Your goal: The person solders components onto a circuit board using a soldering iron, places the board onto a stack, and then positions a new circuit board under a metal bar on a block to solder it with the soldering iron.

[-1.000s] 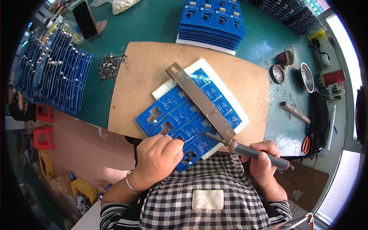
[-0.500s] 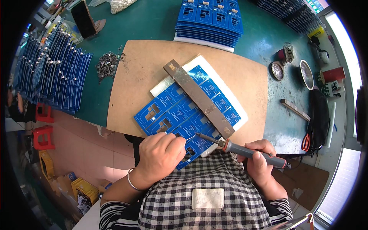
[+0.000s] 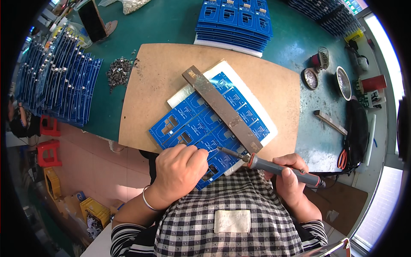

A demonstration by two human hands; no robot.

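Note:
A blue circuit board panel (image 3: 191, 112) lies slanted on a white pad (image 3: 268, 138), with a brown metal bar (image 3: 225, 112) across it. My right hand (image 3: 291, 177) is wrapped round the grey handle of a soldering iron (image 3: 274, 167), whose tip points left, at the board's near part. My left hand (image 3: 180, 169) is closed over the panel's near left edge. From its fingers a thin, silvery solder wire (image 3: 212, 150) reaches toward the iron's tip; whether wire and tip touch is too small to tell.
Under the pad lies a brown board (image 3: 145, 85) on the green table (image 3: 171, 25). Stacked blue panels (image 3: 234, 32) stand behind, more panels (image 3: 60, 81) at left beside a heap of small parts (image 3: 120, 73). At right are a metal bowl (image 3: 342, 83), an iron stand (image 3: 319, 60) and scissors (image 3: 342, 159).
The solder wire and the iron's tip have shifted slightly on the board. My left hand has moved a little, still closed; my right hand keeps its hold on the iron.

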